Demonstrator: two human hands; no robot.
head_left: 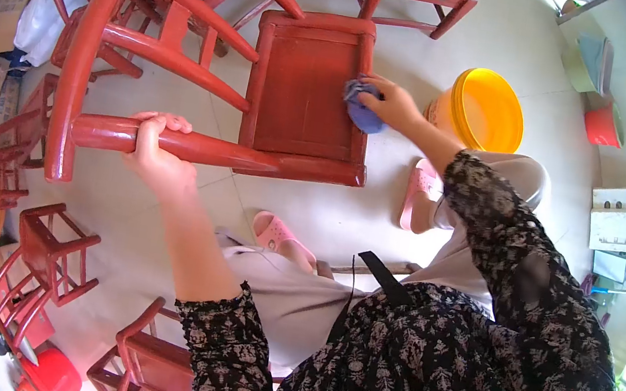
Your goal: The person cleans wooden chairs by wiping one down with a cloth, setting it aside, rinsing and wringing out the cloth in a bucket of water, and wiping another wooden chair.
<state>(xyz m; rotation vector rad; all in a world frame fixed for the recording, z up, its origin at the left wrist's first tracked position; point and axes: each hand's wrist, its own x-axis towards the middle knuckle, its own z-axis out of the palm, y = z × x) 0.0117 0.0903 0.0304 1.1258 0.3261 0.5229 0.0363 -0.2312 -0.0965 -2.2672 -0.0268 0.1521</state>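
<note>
- While the work centres on one red chair (187, 63), that chair spans the view from 10 to 12 o'clock: its seat (306, 81) lies at 12, its back reaching toward 10.
- Left hand (159, 156): clamped around the chair's near back post (226, 153), at 9 to 10 o'clock from centre.
- Right hand (393, 104): fingers together on a bluish-purple cloth (366, 113), which rests against the seat's 3 o'clock edge.
- Stage: contact of cloth and seat suggests that work on this chair is under way rather than complete.
- Done: indeterminate; the gloss over seat and post draws no sure boundary between treated and untreated surfaces.
- Left: presumably the rest of this chair, its legs being hard to make out.
- Other red chairs, untouched by either hand: a cluster at 11 o'clock, one chair at 12 to 1, one at 8, one at 7; whether these are finished or waiting cannot be told.
- Yellow bucket (463, 109): on the floor at 2 o'clock, near the right hand; any contents are not discernible.
</note>
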